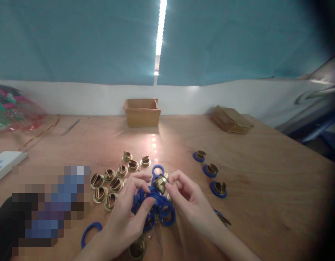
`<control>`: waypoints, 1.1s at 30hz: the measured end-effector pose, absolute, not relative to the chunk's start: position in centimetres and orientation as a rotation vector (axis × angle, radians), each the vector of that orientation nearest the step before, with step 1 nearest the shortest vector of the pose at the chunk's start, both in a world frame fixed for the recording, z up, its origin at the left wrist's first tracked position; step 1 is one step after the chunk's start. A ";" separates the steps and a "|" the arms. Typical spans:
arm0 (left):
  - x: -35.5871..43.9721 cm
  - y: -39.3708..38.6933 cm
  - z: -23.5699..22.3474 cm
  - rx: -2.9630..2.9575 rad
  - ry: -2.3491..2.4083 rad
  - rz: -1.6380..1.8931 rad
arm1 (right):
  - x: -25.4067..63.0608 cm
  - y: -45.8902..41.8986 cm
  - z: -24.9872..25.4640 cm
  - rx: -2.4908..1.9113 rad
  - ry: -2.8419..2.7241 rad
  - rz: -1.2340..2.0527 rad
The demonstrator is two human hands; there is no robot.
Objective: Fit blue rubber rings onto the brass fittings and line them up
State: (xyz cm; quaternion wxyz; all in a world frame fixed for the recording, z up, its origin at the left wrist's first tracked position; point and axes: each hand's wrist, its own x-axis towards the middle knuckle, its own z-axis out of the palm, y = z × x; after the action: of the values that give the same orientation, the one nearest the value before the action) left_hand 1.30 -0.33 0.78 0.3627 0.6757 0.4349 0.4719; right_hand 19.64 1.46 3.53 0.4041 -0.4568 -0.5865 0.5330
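Observation:
My left hand [129,212] and my right hand [190,203] meet over the middle of the wooden table [265,174]. Between their fingertips they pinch one brass cap [160,183]; my left fingers also hold a blue rubber ring [151,194] around it. Under the hands lies a heap of blue rings [163,214]. A cluster of bare brass caps [111,181] lies to the left. To the right stands a row of brass caps seated in blue rings [211,170].
A single blue ring [89,232] lies at the near left. An open cardboard box [142,112] and a flattened box [231,119] stand at the back. A white pad [5,163], a plastic bag [12,108] and tweezers [70,127] lie at the left.

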 end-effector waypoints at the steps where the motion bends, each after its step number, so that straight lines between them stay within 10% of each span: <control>1: 1.3 -0.3 0.8 1.729 1.160 1.235 | 19.7 1.5 3.5 -1.170 -1.478 1.283; 33: 1.5 -0.8 0.6 1.643 1.059 1.126 | 19.6 0.2 3.2 -1.006 -2.028 0.969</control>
State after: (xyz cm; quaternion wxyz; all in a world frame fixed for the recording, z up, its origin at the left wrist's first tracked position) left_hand 1.52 -0.83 0.64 0.4287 0.6581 0.4240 0.4510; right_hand 19.64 0.25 3.16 0.3331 -0.3853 -0.7765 0.3711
